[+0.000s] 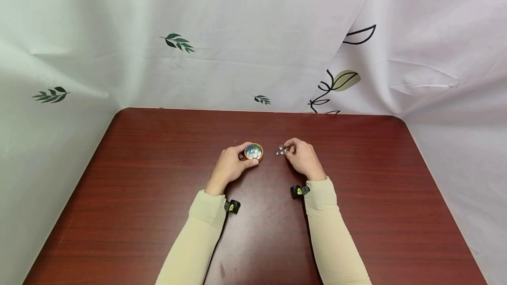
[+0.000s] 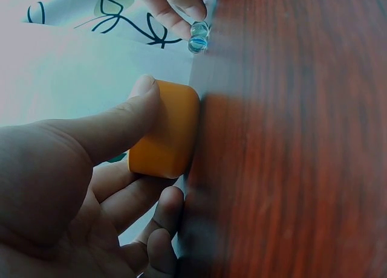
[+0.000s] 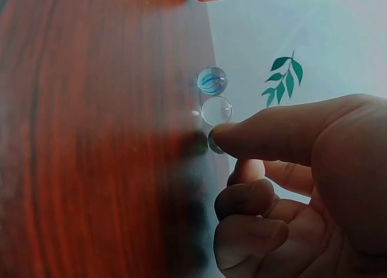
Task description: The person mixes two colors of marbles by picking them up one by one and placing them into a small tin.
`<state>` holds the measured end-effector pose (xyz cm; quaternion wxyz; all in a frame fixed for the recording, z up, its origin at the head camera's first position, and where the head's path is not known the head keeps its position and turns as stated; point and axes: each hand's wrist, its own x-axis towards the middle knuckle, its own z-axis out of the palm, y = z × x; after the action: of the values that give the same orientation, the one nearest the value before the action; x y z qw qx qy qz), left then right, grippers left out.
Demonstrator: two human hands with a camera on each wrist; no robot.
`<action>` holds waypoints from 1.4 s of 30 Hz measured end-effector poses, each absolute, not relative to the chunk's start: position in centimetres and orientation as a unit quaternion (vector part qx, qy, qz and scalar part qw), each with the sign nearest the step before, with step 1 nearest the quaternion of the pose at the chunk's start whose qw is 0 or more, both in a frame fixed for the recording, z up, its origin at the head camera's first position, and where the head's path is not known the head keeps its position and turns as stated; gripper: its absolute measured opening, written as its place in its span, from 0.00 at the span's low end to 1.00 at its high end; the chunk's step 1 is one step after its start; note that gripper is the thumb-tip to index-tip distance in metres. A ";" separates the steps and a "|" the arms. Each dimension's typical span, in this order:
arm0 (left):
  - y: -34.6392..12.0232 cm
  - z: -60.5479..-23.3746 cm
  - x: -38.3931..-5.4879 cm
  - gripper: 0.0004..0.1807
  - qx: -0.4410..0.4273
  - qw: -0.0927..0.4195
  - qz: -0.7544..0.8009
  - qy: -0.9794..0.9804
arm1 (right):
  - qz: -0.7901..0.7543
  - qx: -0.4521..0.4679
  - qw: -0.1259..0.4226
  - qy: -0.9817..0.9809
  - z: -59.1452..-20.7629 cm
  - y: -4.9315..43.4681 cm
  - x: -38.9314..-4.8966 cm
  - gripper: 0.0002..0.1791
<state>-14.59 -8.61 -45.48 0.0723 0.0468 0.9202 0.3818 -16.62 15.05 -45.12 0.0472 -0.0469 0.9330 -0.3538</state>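
Head view: left hand (image 1: pixel 231 164) grasps a squat, smooth orange cup (image 2: pixel 172 130), round-mouthed, upright on red-brown wood-grained table (image 1: pixel 257 232), shiny marbles (image 1: pixel 255 155) inside. Just right, right hand (image 1: pixel 303 158) pinches a glassy bead (image 3: pixel 214 143) beside loose transparent spheres (image 3: pixel 216 111), one blue-swirled.

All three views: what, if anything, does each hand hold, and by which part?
The left hand holds a round, smooth orange cup by its outer wall. The right hand appears to pinch a small, round glass marble by its sides.
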 end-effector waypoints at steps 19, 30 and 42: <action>-8.6 -45.3 -14.6 0.31 0.050 0.067 0.382 0.920 | -0.350 -0.043 0.045 0.935 -45.2 15.1 -16.8 0.07; -8.7 -45.3 -14.5 0.31 0.049 0.071 0.385 0.919 | -0.348 -0.045 0.044 0.935 -45.2 14.9 -16.9 0.06; -8.7 -45.3 -14.5 0.31 0.050 0.068 0.383 0.920 | -0.346 -0.039 0.044 0.937 -45.2 15.0 -16.9 0.05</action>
<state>-14.50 -8.67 -45.31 0.0685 0.0500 0.9199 0.3829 -16.92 14.99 -45.21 0.0444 -0.0392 0.9365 -0.3455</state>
